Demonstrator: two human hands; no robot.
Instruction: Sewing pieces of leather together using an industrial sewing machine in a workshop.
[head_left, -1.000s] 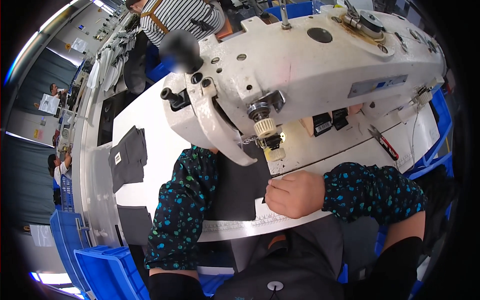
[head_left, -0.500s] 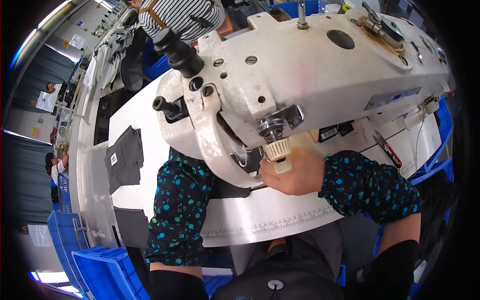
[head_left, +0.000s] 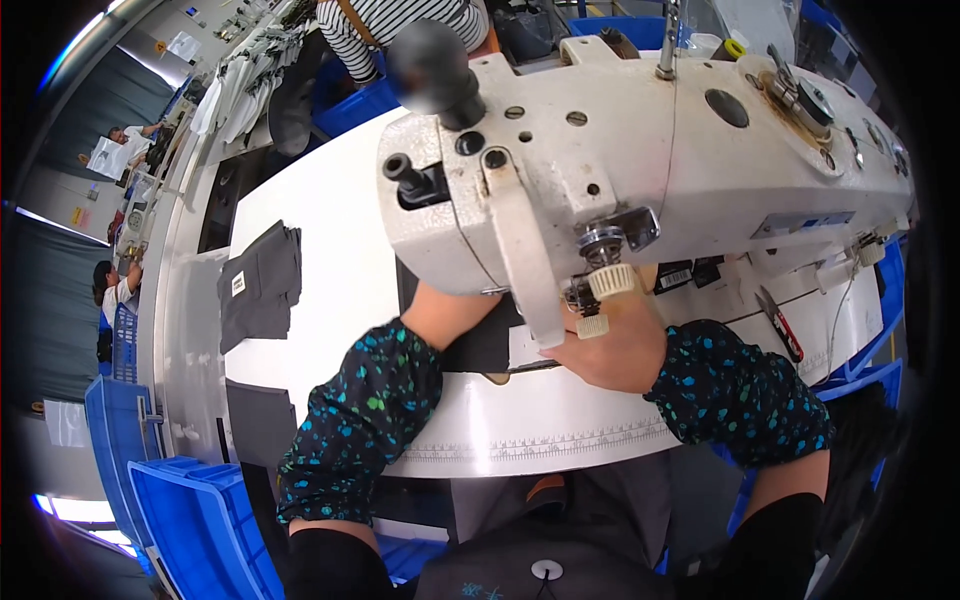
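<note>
A white sewing machine (head_left: 620, 150) stretches across the white table in front of me. My left hand (head_left: 450, 312) reaches in behind its head end; the wrist shows, but the fingers are hidden. Dark grey cloth (head_left: 478, 347) lies flat beside that hand, below the machine head. My right hand (head_left: 615, 348) is bent at the needle area, partly covered by the cream tension dial (head_left: 612, 282). Its fingers look curled together, though whatever is between them cannot be made out. Patterned dark sleeve covers sit on both forearms.
Folded grey cloth pieces (head_left: 262, 285) with a white label lie left, and another grey piece (head_left: 260, 422) hangs at the table edge. Red-handled thread snips (head_left: 780, 325) rest at right. Blue crates (head_left: 195, 515) stand lower left. A person in a striped top (head_left: 400, 28) sits beyond the machine.
The view has shifted, so the machine appears farther right. My left forearm has moved inward and its wrist now shows. More grey cloth is visible beside it. My right hand stays near the needle.
</note>
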